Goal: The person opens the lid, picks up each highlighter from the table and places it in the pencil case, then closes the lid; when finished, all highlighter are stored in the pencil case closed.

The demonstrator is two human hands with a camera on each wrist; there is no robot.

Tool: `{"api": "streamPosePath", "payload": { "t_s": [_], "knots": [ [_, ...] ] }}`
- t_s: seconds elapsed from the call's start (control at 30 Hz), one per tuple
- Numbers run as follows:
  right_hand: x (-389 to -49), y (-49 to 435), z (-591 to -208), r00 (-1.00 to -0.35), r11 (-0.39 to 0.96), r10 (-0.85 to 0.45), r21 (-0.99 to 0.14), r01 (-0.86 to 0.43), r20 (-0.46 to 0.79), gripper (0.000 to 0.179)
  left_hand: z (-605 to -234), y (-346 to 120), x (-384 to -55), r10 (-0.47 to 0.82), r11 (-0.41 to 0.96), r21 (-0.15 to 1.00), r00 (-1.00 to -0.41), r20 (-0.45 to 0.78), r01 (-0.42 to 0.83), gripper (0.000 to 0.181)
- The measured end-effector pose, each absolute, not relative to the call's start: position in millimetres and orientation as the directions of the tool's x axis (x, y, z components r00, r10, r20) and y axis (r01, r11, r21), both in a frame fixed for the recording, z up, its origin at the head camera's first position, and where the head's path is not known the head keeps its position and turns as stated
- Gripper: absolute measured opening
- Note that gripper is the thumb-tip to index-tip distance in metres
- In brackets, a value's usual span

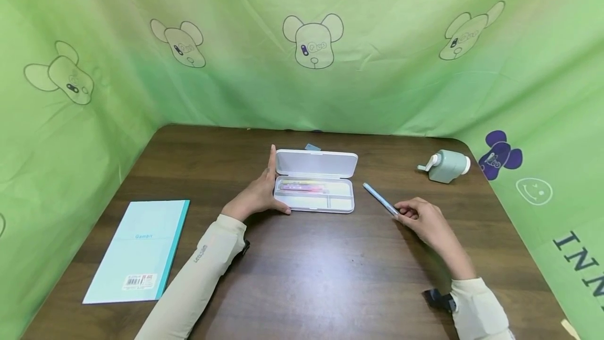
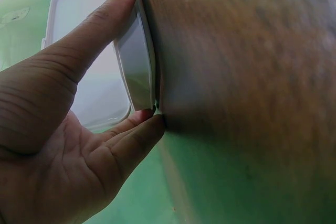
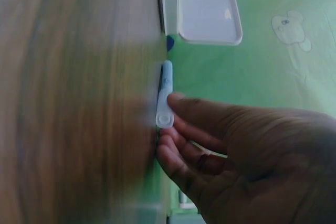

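Observation:
A white pencil case lies with its lid raised. Several pink and yellow pens are in its upper compartment. My left hand holds the case by its left end, thumb along the front side and fingers against the end. In the left wrist view the thumb lies across the case's side wall. Right of the case, my right hand pinches the near end of a light blue pen, thumb above and fingers below. The pen slants away toward the case, close over the table.
A pale blue notebook lies at the left of the brown table. At the back right is a grey-green bottle-shaped object with a white spout. Behind the case's lid a small blue piece shows. Green curtains surround the table.

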State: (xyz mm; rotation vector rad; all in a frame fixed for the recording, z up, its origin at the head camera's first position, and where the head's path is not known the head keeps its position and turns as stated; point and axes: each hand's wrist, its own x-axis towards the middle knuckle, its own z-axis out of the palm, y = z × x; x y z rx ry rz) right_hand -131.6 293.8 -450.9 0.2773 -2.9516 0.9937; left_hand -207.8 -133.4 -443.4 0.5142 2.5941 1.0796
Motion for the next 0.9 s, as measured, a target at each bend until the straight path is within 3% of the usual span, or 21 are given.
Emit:
{"api": "streamPosePath", "payload": {
  "t_s": [0.23,0.43,0.6,0.9],
  "knots": [
    [-136.2,285.1,-450.3,-0.990,0.803,-0.110,-0.580,-0.141,0.088,0.006,-442.3,-135.3,-208.7,0.425,0.661,0.719,-0.897,-0.121,0.216,0.170],
    [-143.3,279.1,-452.1,-0.968,0.759,-0.054,-0.620,-0.200,0.247,0.012,-440.0,-137.9,-207.7,0.421,0.662,0.719,-0.899,-0.122,0.212,0.170],
    [-159.8,259.6,-453.6,-0.944,0.663,-0.094,-0.688,-0.296,0.315,0.016,-438.6,-138.4,-205.3,0.406,0.675,0.713,-0.903,-0.142,0.191,0.169],
    [-187.8,204.5,-454.6,-0.940,0.596,-0.230,-0.727,-0.341,0.253,0.015,-441.0,-133.8,-205.2,0.422,0.670,0.713,-0.896,-0.138,0.205,0.168]
  ]
}}
